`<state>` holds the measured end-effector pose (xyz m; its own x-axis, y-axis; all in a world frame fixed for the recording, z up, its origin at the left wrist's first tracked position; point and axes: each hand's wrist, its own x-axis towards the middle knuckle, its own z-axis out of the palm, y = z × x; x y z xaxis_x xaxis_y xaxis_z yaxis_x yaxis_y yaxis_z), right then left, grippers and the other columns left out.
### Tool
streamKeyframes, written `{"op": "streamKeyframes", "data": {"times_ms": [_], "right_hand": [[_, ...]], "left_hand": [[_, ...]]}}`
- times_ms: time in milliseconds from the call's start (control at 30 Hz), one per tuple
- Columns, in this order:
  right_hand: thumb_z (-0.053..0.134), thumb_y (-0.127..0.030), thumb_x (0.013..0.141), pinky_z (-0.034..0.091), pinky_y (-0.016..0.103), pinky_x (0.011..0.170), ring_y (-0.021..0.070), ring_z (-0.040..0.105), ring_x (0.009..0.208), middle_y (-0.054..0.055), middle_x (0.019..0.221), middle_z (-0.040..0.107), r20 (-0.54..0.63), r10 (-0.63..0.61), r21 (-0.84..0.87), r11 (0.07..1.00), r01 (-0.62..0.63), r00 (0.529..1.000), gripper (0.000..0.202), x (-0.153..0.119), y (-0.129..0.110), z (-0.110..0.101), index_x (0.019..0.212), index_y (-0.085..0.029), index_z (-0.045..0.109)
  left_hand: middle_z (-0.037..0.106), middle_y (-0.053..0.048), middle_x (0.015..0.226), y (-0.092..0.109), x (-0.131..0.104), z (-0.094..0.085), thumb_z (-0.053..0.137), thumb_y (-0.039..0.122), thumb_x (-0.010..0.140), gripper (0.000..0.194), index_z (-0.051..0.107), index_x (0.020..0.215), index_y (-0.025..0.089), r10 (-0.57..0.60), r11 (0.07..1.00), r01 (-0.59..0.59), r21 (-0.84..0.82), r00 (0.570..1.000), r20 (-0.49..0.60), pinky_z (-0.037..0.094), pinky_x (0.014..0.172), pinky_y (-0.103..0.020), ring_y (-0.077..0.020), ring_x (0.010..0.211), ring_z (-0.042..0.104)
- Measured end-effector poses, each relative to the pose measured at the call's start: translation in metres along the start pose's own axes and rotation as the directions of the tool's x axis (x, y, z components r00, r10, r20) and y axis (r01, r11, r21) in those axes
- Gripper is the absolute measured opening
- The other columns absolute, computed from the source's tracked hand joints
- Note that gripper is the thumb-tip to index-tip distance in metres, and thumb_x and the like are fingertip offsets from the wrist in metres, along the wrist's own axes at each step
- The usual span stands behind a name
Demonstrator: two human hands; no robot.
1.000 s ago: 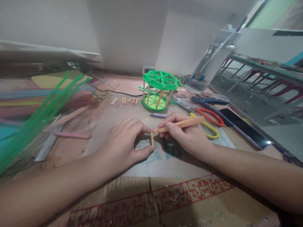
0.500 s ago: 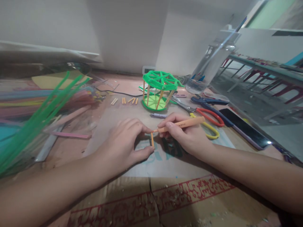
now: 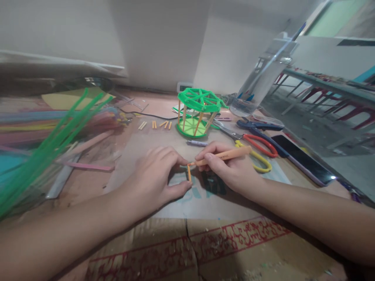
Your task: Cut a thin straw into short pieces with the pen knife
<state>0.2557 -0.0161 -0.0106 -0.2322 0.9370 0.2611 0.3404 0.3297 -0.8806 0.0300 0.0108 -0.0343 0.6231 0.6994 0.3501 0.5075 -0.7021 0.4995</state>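
Observation:
Between thumb and index fingertips, my left hand (image 3: 164,171) pinches a short orange stick (image 3: 189,174) at its two ends. My right hand (image 3: 225,164) is closed round an orange marker (image 3: 231,154), whose tip points left and meets the stick's upper end. Behind the hands stands a round frame of green pipe cleaners and thin sticks (image 3: 199,100). Several short sticks, orange and pale, (image 3: 154,125) lie to its left on the sheet. A purple-grey pen (image 3: 197,143) lies just beyond my right fingers.
Green pipe cleaners (image 3: 52,144) and coloured bundles fill the left side. At the right are red-handled scissors (image 3: 260,144), a yellow handle (image 3: 260,162), dark blue pliers (image 3: 260,125), a phone (image 3: 301,158) and a clear bottle (image 3: 258,82). A pale sheet (image 3: 140,195) lies under the hands.
The view has shifted very slightly. Both hands keep their grips, and the marker tip stays at the stick's upper end.

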Motion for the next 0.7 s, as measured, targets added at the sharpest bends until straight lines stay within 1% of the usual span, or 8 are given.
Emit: {"op": "streamKeyframes", "data": {"times_ms": [167,333,533,600,700], "right_hand": [[0.064,-0.027,0.092,0.053,0.025,0.058,0.0144,0.068,0.064,0.002,0.072,0.074,0.005,-0.035,-0.059,0.998,0.035,0.999,0.013,-0.0010,-0.0013,-0.0003,0.083,-0.020,0.070],[0.062,-0.029,0.094,0.050,0.024,0.052,0.0139,0.065,0.055,0.000,0.063,0.071,0.065,-0.013,-0.061,0.998,0.017,0.998,0.018,-0.0022,-0.0042,0.0012,0.079,-0.021,0.068],[0.063,-0.029,0.094,0.052,0.025,0.060,0.0152,0.067,0.065,0.003,0.071,0.074,-0.004,-0.081,-0.143,0.987,0.079,0.997,0.018,-0.0007,-0.0045,0.0019,0.080,-0.020,0.070],[0.063,-0.029,0.094,0.051,0.025,0.059,0.0148,0.066,0.063,0.002,0.070,0.073,0.002,-0.083,-0.146,0.986,0.082,0.997,0.017,-0.0011,-0.0048,0.0023,0.081,-0.020,0.070],[0.063,-0.029,0.095,0.048,0.023,0.052,0.0134,0.063,0.056,0.001,0.065,0.071,0.045,-0.059,-0.110,0.992,0.064,0.997,0.018,-0.0026,-0.0055,0.0032,0.080,-0.020,0.068]], "left_hand": [[0.068,-0.004,0.094,-0.0004,-0.0002,0.0004,0.078,0.035,0.085,0.023,0.060,0.092,0.023,0.002,1.000,-0.002,0.013,1.000,0.009,0.046,0.079,-0.041,-0.0266,0.092,0.064],[0.068,-0.004,0.094,-0.0010,-0.0007,0.0007,0.077,0.035,0.087,0.021,0.062,0.093,0.022,0.007,1.000,-0.008,0.022,1.000,0.014,0.046,0.078,-0.042,-0.0275,0.092,0.064],[0.068,-0.006,0.096,0.0011,-0.0006,0.0016,0.079,0.034,0.084,0.023,0.061,0.092,0.022,0.000,0.999,-0.002,0.049,1.000,0.029,0.046,0.081,-0.045,-0.0310,0.096,0.064],[0.068,-0.006,0.097,0.0015,-0.0005,0.0013,0.079,0.034,0.084,0.023,0.061,0.092,0.022,-0.004,0.998,0.001,0.066,0.999,0.039,0.046,0.082,-0.045,-0.0312,0.097,0.064],[0.068,-0.006,0.097,0.0008,-0.0003,0.0003,0.078,0.035,0.085,0.022,0.063,0.094,0.022,0.000,0.997,-0.004,0.078,0.999,0.052,0.045,0.083,-0.045,-0.0305,0.097,0.063]]}}
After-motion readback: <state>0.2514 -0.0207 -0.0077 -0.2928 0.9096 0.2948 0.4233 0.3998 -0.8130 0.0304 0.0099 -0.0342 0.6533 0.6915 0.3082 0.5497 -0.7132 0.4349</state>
